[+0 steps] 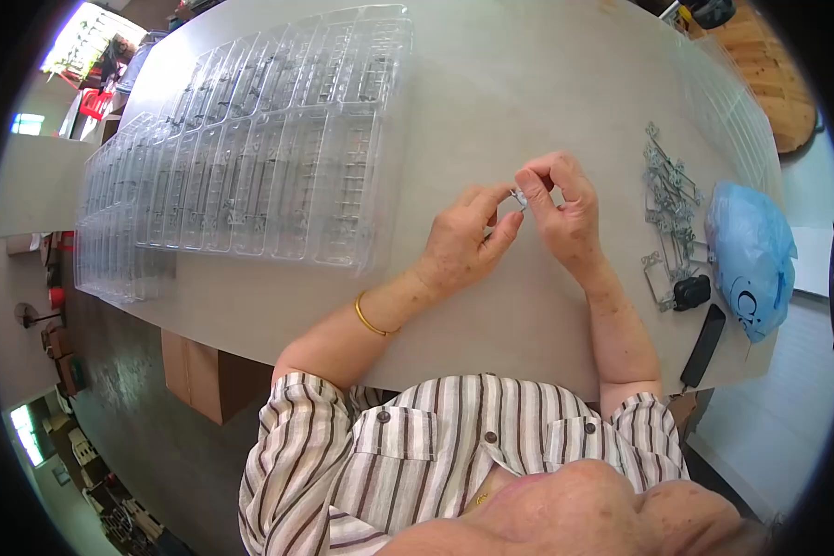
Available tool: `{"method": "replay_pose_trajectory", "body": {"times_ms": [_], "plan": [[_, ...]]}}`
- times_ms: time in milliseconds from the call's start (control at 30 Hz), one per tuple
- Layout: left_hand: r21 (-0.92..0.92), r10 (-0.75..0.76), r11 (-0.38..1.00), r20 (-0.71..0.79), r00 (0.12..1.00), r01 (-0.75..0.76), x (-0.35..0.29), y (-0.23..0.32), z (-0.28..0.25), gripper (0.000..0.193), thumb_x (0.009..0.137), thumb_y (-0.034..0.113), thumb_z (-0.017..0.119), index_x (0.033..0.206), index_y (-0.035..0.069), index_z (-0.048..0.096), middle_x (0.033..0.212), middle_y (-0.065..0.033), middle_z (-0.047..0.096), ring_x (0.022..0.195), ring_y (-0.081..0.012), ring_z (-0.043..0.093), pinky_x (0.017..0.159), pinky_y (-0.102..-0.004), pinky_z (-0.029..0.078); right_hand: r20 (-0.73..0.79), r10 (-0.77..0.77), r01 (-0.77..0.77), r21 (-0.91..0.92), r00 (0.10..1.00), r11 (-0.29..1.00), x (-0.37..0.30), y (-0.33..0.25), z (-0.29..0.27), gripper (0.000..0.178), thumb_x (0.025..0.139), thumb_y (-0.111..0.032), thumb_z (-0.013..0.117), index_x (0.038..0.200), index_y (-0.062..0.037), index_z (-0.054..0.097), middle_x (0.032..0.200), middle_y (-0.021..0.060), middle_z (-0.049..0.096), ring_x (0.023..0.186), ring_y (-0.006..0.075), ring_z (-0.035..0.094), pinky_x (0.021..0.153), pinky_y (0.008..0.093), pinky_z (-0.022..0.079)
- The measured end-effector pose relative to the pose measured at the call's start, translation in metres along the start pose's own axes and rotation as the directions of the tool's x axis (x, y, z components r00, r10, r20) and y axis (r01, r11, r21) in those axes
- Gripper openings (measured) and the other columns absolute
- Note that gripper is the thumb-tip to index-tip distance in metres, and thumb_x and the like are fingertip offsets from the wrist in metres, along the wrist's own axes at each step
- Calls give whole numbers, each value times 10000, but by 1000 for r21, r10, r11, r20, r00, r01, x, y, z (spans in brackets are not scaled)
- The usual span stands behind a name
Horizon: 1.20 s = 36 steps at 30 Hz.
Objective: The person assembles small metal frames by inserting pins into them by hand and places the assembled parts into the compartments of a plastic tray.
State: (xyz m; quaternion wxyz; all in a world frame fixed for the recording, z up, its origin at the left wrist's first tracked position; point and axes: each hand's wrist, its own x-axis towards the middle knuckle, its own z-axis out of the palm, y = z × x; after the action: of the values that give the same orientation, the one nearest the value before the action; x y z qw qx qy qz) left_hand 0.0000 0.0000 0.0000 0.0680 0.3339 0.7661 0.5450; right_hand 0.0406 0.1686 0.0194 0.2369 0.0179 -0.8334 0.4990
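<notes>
Head view shows a small metal piece (520, 198), silvery and partly hidden, held up between two bare hands above the middle of the bench (500, 83). I can't make out its full shape from here, since the fingertips cover much of it. On one side, the left hand (463, 233) has its thumb and index finger pinching the piece; on the other, the right hand (568, 211) pinches it too, thumb and index finger close together, the remaining fingers curled in. A gold bangle (369, 317) circles the left wrist (the right one is bare).

Off to the right of the hands, a loose pile of metal parts (674, 199) lies on the bench, thin and tangled. Just beside its near end sits a small black object (691, 292), with a long, flat black bar (704, 347) nearer the bench edge. A knotted-looking blue plastic bag (751, 246) rests right of the pile, and beyond it lies clear plastic sheeting or trays (725, 97).

Over on the left, clear plastic trays (273, 190) with long compartments overlap one another, metal parts showing inside. Below the bench, a cardboard box (191, 373) stands on the floor.
</notes>
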Motion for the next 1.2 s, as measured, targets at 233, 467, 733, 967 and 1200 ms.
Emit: {"method": "replay_pose_trajectory", "body": {"times_ms": [233, 467, 733, 967, 1200], "plan": [[80, 126, 987, 182, 975, -143, 2, 0, -8, 296, 939, 162, 659, 1197, 18, 632, 842, -127, 603, 640, -246, 580, 597, -354, 490, -8, 243, -239, 144, 970, 960, 0, -10, -4, 164, 991, -195, 674, 916, -58, 623, 807, -23, 574, 676, 55, 511, 584, 239, 419], [-374, -166, 899, 185, 969, 226, -1, -9, 0, 363, 1041, 288, 515, 1235, 1, 620, 810, -26, 558, 627, -136, 542, 558, -294, 446, -112, 382, -305, 421, 917, 855, 5, -9, -8, 159, 980, -196, 694, 973, -58, 616, 835, -35, 611, 691, 47, 543, 622, 210, 455], [-688, -386, 521, 337, 859, 505, 14, -4, -18, 554, 1078, 425, 339, 1269, -45, 559, 827, -22, 541, 595, -91, 484, 505, -253, 402, -121, 249, -196, 338, 961, 921, -1, -4, -4, 140, 961, -116, 702, 976, -52, 578, 879, 9, 654, 768, 72, 626, 680, 231, 508], [-715, -359, 489, 357, 862, 499, 13, -3, -19, 551, 1073, 427, 347, 1266, -43, 559, 831, -32, 547, 592, -102, 489, 495, -263, 404, -99, 138, -117, 193, 986, 974, -4, 2, 4, 121, 957, -70, 689, 956, -41, 571, 874, 31, 670, 776, 97, 651, 692, 252, 530], [-727, -358, 495, 328, 874, 475, 11, -3, -17, 552, 1072, 427, 348, 1264, -42, 566, 827, -31, 541, 583, -102, 481, 499, -255, 395, -99, 95, -79, 160, 991, 984, -5, 4, 6, 112, 955, -50, 681, 962, -40, 570, 886, 43, 678, 790, 110, 664, 712, 260, 543]]}}
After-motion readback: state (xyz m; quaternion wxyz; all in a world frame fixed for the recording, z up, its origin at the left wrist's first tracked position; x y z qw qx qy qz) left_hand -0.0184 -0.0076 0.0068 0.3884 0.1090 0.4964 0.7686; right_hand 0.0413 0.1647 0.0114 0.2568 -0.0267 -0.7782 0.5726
